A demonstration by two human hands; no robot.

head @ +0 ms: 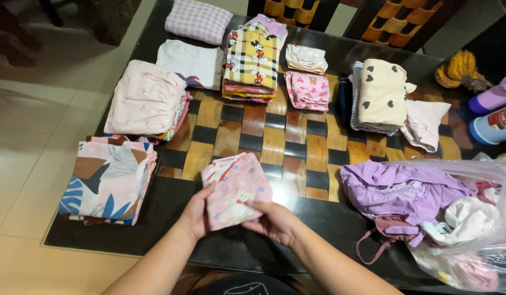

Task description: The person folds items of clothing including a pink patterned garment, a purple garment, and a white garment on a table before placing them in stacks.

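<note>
A small pink printed garment [235,186], folded flat, is held just above the glass-topped table [275,145] near its front edge. My left hand [194,213] grips its left edge from below. My right hand [272,219] pinches its lower right corner. Both forearms reach in from the bottom of the view.
Folded stacks lie around: a leaf-print pile [108,183] at left, a pink pile [145,98], a white top [192,63], a plaid cartoon-print pile [252,60], small pink shorts [307,90], a cream heart-print pile [381,93]. A clear bag [471,235] of unfolded clothes with a purple garment [400,191] sits right. Bottles [493,112] stand far right.
</note>
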